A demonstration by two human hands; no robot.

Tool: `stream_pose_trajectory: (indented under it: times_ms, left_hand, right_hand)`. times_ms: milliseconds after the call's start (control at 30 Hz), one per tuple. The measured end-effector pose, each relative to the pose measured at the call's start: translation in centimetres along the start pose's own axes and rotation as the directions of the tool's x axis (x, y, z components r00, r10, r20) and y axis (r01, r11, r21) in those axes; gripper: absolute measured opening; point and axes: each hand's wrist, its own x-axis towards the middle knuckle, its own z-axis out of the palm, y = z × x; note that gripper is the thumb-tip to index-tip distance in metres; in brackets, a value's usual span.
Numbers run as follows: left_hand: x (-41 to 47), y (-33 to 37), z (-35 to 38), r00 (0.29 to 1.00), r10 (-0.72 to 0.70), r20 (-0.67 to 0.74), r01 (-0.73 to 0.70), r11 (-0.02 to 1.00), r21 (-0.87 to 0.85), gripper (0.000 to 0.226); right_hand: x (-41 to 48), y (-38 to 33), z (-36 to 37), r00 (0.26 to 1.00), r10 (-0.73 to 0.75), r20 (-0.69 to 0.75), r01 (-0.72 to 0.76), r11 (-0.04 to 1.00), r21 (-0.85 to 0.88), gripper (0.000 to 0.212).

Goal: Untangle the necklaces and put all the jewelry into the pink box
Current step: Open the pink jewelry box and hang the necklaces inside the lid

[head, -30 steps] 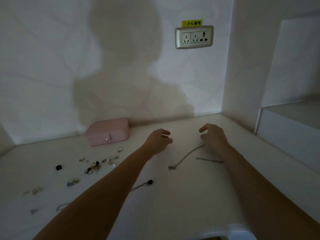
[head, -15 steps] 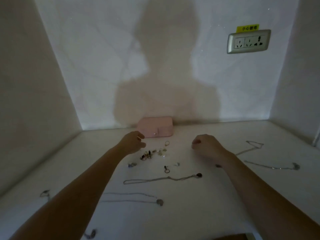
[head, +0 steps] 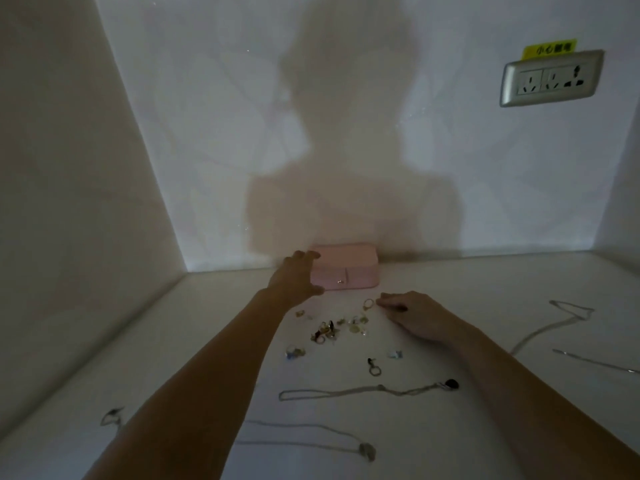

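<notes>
Countertop (head: 485,427) white, dim; wall socket (head: 550,79) upper right.

The smooth white worktop (head: 485,271) carries a closed pink rectangular box (head: 349,268) at the left grip (head: 298,275), and small gold and silver rings (head: 332,329) scattered between it and the right grip (head: 412,315). Nearer the person than both lies a thin silver chain with a dark pendant (head: 381,388); further silver chains (head: 571,317), perhaps tangled, lie right of the right grip.

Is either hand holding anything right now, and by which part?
The left hand spreads over the left end of the pink box, not clearly gripping. The right hand rests by a ring; nothing visibly held.
</notes>
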Motion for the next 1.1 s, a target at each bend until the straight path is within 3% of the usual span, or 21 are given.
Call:
stream_pose_trajectory:
  times_ms: [200,467,600,700,867,933,1000,1100]
  left_hand:
    - [4.9,1.0,1.3,0.975,0.124,0.182,-0.153,0.977,0.15,0.097]
    - [8.5,0.6,1.1,0.934,0.136,0.33,-0.224,0.943,0.244,0.117]
    - [7.8,0.9,1.7,0.936,0.259,0.237,-0.334,0.866,0.372,0.094]
    - [7.0,1.1,1.7,0.948,0.294,0.125,-0.317,0.822,0.473,0.075]
    - [6.7,1.8,-0.2,0.958,0.277,0.073,-0.286,0.914,0.287,0.048]
    - [6.6,2.2,-0.9,0.953,0.295,0.067,-0.302,0.92,0.249,0.035]
    - [6.5,2.8,-1.4,0.939,0.336,0.073,-0.343,0.902,0.263,0.026]
    - [6.0,3.5,-1.8,0.928,0.373,-0.01,-0.367,0.917,0.155,0.033]
  right_hand:
    - [0.4,1.1,0.2,1.0,-0.02,-0.02,0.021,0.999,0.04,0.038]
    - [0.7,1.0,0.3,0.998,-0.018,-0.061,0.021,0.999,0.042,0.036]
    - [0.5,0.5,0.2,0.997,-0.025,-0.072,0.027,0.999,0.022,0.037]
    - [0.1,-0.1,0.2,0.996,-0.016,-0.085,0.018,0.999,0.026,0.037]
    - [-0.1,-0.8,-0.2,0.985,0.079,-0.155,-0.037,0.965,0.259,0.048]
    - [0.0,-0.8,-0.5,0.972,0.161,-0.173,-0.076,0.906,0.416,0.054]
    - [0.2,-0.9,-0.6,0.955,0.25,-0.157,-0.104,0.783,0.613,0.062]
    - [0.4,-1.2,-1.0,0.952,0.304,-0.046,-0.087,0.412,0.907,0.077]
